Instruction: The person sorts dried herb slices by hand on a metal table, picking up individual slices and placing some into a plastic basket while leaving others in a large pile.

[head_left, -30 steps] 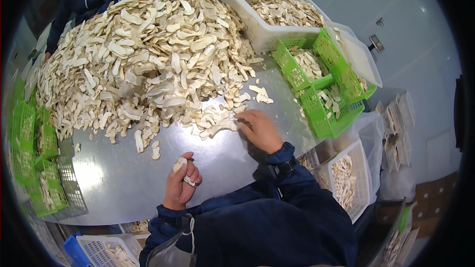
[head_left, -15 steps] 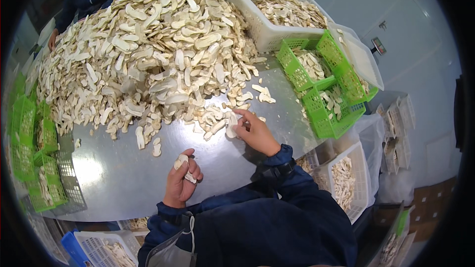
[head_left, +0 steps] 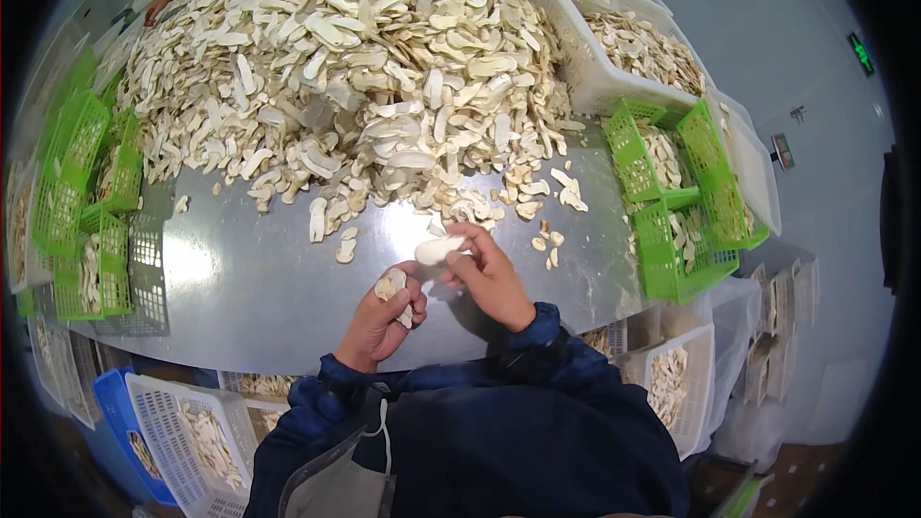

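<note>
My left hand (head_left: 384, 321) is closed around a few dried mushroom slices (head_left: 391, 286), which stick out between thumb and fingers. In my right hand (head_left: 491, 283) a pale mushroom slice (head_left: 438, 249) is pinched between thumb and fingers, just above and right of the left hand. Both hands are over the near part of the metal table (head_left: 278, 302). Beyond them rises a large heap of pale, cream-brown mushroom slices (head_left: 403, 67). Several small loose pieces (head_left: 549, 238) lie on the metal to the right of my right hand.
Green baskets with slices stand on the right (head_left: 662, 269) and left (head_left: 72, 173) table edges. A large white crate (head_left: 595, 77) of slices is at the back right. White crates (head_left: 173, 422) sit below the near edge. Across the heap, another person's hand (head_left: 161, 5) shows at far left.
My right hand has lifted a slice off the table and brought it near my left hand. The small pieces now lie on the table at right. The view has shifted.
</note>
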The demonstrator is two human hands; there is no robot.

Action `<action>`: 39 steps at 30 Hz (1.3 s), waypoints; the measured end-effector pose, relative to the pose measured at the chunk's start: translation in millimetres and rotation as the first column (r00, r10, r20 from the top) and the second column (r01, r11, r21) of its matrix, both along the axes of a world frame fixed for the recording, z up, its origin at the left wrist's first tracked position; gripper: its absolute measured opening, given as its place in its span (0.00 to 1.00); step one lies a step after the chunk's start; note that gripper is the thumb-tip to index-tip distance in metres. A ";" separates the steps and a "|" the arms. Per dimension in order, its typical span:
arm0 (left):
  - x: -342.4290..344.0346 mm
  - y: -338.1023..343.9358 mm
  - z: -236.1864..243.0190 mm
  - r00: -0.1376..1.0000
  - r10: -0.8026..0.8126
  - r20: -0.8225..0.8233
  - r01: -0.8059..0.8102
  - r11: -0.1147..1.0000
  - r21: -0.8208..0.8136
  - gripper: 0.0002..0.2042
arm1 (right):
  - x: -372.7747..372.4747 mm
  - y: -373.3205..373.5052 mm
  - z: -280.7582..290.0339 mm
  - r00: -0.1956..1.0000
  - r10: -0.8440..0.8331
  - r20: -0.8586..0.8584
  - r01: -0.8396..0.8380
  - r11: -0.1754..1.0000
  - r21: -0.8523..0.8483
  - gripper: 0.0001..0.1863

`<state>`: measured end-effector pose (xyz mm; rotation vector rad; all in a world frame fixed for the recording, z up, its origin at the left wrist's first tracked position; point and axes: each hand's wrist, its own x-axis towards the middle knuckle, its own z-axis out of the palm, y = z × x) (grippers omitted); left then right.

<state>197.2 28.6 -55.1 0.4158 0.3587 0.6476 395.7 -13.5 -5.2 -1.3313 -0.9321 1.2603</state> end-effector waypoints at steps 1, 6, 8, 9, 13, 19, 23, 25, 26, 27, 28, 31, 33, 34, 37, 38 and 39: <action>0.0 -0.1 -0.6 1.000 -0.003 0.001 0.003 1.000 0.013 0.26 | -5.1 -0.7 -0.9 0.999 0.008 -0.036 -0.008 1.000 0.003 0.19; 1.7 -2.2 -0.6 0.998 0.057 -0.037 -0.057 0.998 0.018 0.24 | -15.2 -10.1 -5.9 0.988 0.120 0.096 -0.115 0.992 -0.056 0.15; 3.3 -2.1 0.2 0.997 0.063 -0.034 -0.062 0.998 0.033 0.23 | -18.3 -15.1 -10.5 0.987 0.159 0.003 -0.159 0.986 -0.051 0.15; 1.9 -2.8 -1.5 0.997 0.079 -0.026 -0.079 0.997 -0.008 0.22 | -22.2 -17.1 -0.2 0.986 0.163 0.037 -0.162 0.987 -0.014 0.16; 0.2 -2.5 -7.5 0.995 0.102 0.019 -0.102 0.995 0.019 0.19 | -15.4 -21.5 -0.4 0.959 0.220 0.180 -0.242 0.964 0.110 0.19; 0.6 -1.3 -5.7 0.992 0.089 0.095 -0.087 0.996 -0.028 0.17 | -0.1 -19.7 8.3 0.795 0.054 0.604 -0.161 0.979 0.124 0.11; 0.0 -1.4 -6.0 0.991 0.093 0.093 -0.092 0.996 -0.017 0.16 | -1.6 -18.0 9.1 0.767 0.060 0.638 -0.177 0.977 0.122 0.12; 0.6 -2.3 -5.2 0.992 0.120 0.049 -0.118 0.993 -0.029 0.17 | -3.4 -17.2 9.8 0.885 0.129 0.447 -0.110 0.992 -0.068 0.12; 0.7 -2.6 -4.8 0.992 0.121 0.048 -0.120 0.992 -0.028 0.17 | -3.7 -16.8 8.4 0.886 0.130 0.446 -0.111 0.992 -0.067 0.12; 2.1 -2.4 -3.7 0.991 0.126 0.036 -0.125 0.992 -0.019 0.17 | -2.9 -16.9 5.7 0.926 0.159 0.343 -0.135 0.986 -0.093 0.12; 2.9 -2.5 -2.4 0.991 0.131 0.025 -0.130 0.991 -0.011 0.17 | -2.5 -17.1 3.7 0.955 0.185 0.234 -0.161 0.980 -0.115 0.12; 2.6 -3.9 -0.1 0.985 0.171 0.004 -0.171 0.985 -0.002 0.15 | -7.9 -18.7 0.2 0.952 0.228 0.205 -0.204 0.970 -0.133 0.13; 0.0 -2.1 -2.3 0.988 0.156 0.008 -0.156 0.988 0.018 0.13 | -10.0 -20.3 2.2 0.929 0.259 0.264 -0.240 0.965 -0.104 0.13; -1.2 -1.4 -3.5 0.990 0.140 0.011 -0.141 0.989 0.038 0.12 | -10.7 -20.3 3.0 0.902 0.287 0.322 -0.278 0.958 -0.076 0.13; 0.0 -2.9 -2.9 0.985 0.170 0.008 -0.170 0.985 0.026 0.09 | -5.8 -16.4 1.3 0.813 0.329 0.481 -0.345 0.937 -0.058 0.12; 0.2 -2.4 -2.7 0.986 0.169 0.009 -0.169 0.985 0.025 0.09 | -2.5 -13.7 1.9 0.812 0.328 0.482 -0.344 0.937 -0.058 0.12; -0.4 -2.1 -3.6 0.987 0.162 0.009 -0.162 0.987 0.011 0.09 | 1.6 -9.2 3.9 0.767 0.255 0.589 -0.310 0.951 -0.007 0.11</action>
